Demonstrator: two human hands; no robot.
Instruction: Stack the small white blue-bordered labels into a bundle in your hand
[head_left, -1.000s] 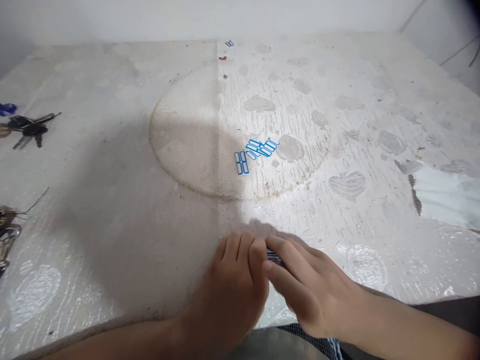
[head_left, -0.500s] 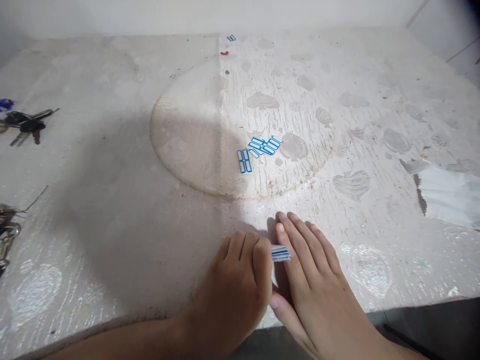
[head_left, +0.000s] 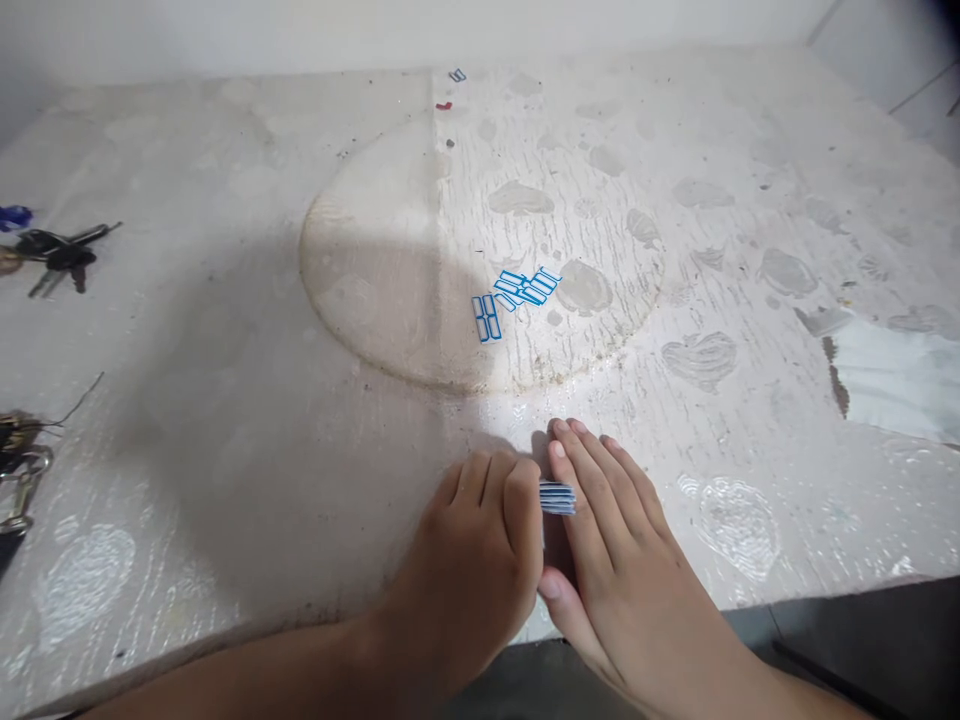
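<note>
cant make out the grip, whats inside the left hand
A layered blue-and-white stack pokes out of the left hand; anything further inside is covered.

Comprises one left hand [head_left: 480, 545], one right hand [head_left: 628, 560], one blue-edged stack [head_left: 557, 497], one cluster of blue-outlined pieces [head_left: 513, 290] (too overlapped to count) and one separate blue-outlined piece [head_left: 457, 75]. Includes further one red scrap [head_left: 444, 105], one bunch of keys [head_left: 61, 255], one metal clasp [head_left: 25, 497], one white sheet [head_left: 892, 375] and one table [head_left: 262, 450].
</note>
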